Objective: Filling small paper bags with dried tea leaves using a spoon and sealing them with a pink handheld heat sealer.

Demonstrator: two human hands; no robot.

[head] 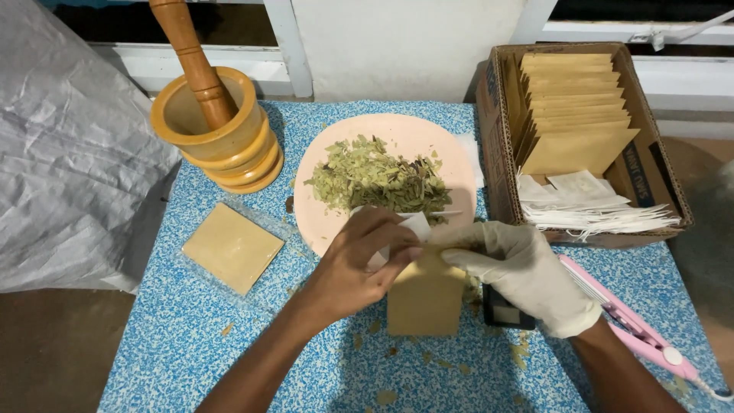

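At the far left of the worktop (pixel 191 336) a wooden mortar (pixel 218 134) stands with its pestle (pixel 191 57) leaning in it, and nearer you a flat tan square (pixel 232 247) lies in clear wrap. In the middle, a pink plate (pixel 405 138) carries a heap of dried green leaves (pixel 378 180).

Your left hand (pixel 355 268) sits just in front of that plate, its fingers (pixel 394 229) pinched shut on a small white sachet (pixel 417 226). The sachet is right at the top edge of the brown paper pouch (pixel 426 298), which stands upright with its long axis running away from you, mouth toward the plate. So the sachet lies above and slightly left of the opening, and your left hand is the nearer one to it.

Your gloved right hand (pixel 527 275) grips the pouch's upper right corner, fingers closed on it.

To the right, a cardboard box (pixel 501 145) holds more brown pouches and a stack of white sachets (pixel 596 210); a pink sealer (pixel 634 329) lies beside your wrist.

You can't make out whether the pouch mouth is open: both hands cover it. A dark object (pixel 501 312) behind the pouch is mostly hidden.
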